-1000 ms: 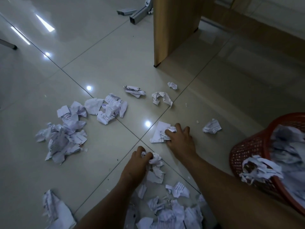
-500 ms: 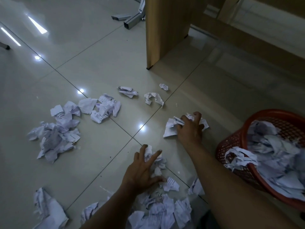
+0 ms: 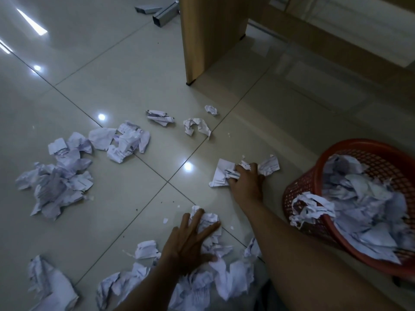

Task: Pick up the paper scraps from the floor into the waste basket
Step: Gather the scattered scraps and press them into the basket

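Down on the tiled floor, in the head view, the right hand has slid sideways toward the waste basket over the last second. It has dragged the flat scrap along and now lies against a crumpled scrap on its far side. Its fingers are curled around the flat scrap, so I judge it is bunching two pieces into one load. The left hand, pinching a moment ago, now lies spread with straight fingers pressing a wrinkled scrap; it grasps nothing.

The basket stands just right of the right hand, already heaped, with paper spilling over its near rim, so a careless drop could roll out. Much of the task is left:
- a near pile around the left forearm,
- a large heap well to the left,
- a cluster beyond it,
- three small far scraps toward the wooden panel.

Bare tile between hand and basket leaves a free path. The panel's foot and a metal tube stand well apart from both hands.
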### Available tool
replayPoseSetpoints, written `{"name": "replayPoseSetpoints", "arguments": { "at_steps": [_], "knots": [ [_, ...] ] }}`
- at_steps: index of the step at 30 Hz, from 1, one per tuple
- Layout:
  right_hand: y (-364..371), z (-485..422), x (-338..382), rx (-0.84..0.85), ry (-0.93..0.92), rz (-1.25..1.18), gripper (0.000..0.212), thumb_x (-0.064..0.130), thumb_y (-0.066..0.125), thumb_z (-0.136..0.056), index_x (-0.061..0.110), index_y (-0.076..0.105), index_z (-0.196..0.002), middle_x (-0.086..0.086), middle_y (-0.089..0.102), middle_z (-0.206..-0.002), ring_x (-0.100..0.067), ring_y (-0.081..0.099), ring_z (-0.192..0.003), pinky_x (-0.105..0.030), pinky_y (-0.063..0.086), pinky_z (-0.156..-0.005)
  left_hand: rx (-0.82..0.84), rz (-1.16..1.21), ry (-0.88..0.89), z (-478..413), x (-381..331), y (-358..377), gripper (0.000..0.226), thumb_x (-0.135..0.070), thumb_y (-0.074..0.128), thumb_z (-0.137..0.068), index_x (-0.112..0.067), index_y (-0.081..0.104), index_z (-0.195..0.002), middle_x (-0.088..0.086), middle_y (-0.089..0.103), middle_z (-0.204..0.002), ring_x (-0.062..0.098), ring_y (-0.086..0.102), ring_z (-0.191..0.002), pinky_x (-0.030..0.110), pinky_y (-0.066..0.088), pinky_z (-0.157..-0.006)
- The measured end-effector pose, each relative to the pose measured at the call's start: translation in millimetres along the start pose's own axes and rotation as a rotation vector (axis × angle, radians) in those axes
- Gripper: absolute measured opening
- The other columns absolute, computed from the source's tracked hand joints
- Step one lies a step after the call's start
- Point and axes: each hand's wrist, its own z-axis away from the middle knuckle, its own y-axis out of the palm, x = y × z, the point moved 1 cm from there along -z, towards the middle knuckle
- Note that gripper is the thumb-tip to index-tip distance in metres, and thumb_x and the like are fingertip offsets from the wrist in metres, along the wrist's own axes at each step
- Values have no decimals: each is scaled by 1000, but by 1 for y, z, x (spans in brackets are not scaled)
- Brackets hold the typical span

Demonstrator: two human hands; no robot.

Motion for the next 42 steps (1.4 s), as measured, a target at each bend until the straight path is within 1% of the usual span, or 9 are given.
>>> {"name": "replayPoseSetpoints", "arguments": {
  "at_steps": [2,4,9,15,22,28,31,36,42],
  "knots": [
    [4,8,-4,-1,-47,-11,36,31,66,-84,26,64,-120,-10,46,-127,-38,47,-111,-38,37,-96,-84,-40,53,3,4,4,67,-66,46,-75,-50,30,-139,14,23,-148,39,46,-119,36,56,-67],
    [10,16,-8,7,-80,-8,35,35,69,-81,27,66,-115,-8,51,-122,-36,51,-104,-36,37,-88,-124,-22,124,7,12,9,54,-52,49,-71,-41,49,-124,8,38,-130,29,58,-100,26,52,-48],
    [18,27,-15,48,-100,-51,35,30,74,-75,27,68,-109,-2,56,-116,-30,53,-100,-26,27,-73,-197,63,261,1,24,6,47,-28,73,-70,-31,52,-112,1,44,-115,20,51,-92,26,50,-62],
    [6,43,-3,58,-113,-223,21,19,75,-65,26,63,-81,-7,60,-100,-30,58,-85,-28,39,-72,-180,221,106,8,35,-23,29,-32,56,-85,-26,54,-114,6,44,-123,24,45,-105,28,38,-80],
    [-35,54,36,33,-230,-226,20,33,57,-64,33,37,-65,4,55,-84,-20,52,-87,-28,36,-71,-419,215,28,17,57,-103,20,-21,49,-76,-24,59,-93,5,49,-101,25,50,-79,30,43,-64],
    [-122,66,84,-271,-358,-370,14,34,54,-65,34,40,-67,2,54,-73,-14,44,-79,-34,41,-69,-694,289,-9,20,46,-185,36,8,58,-66,-15,64,-93,10,50,-100,29,55,-78,30,46,-65],
    [-185,85,92,-439,-390,-403,20,27,61,-65,32,42,-68,1,55,-69,-16,46,-78,-35,41,-67,-793,316,65,28,16,-234,34,-5,51,-65,-10,67,-94,13,51,-101,29,57,-79,27,41,-66],
    [-270,110,59,-598,-283,-356,15,26,66,-65,15,63,-75,-10,68,-101,-18,53,-97,-20,37,-80,-951,400,211,20,-41,-284,31,-8,52,-74,-10,68,-101,12,52,-103,28,60,-83,25,41,-74],
    [-327,139,-26,-654,-95,-216,38,16,79,-69,4,70,-104,-19,64,-120,-35,59,-111,-30,42,-95,-957,470,424,5,-127,-295,39,9,60,-71,-13,67,-103,6,48,-105,19,57,-85,18,39,-74]
  ]
}}
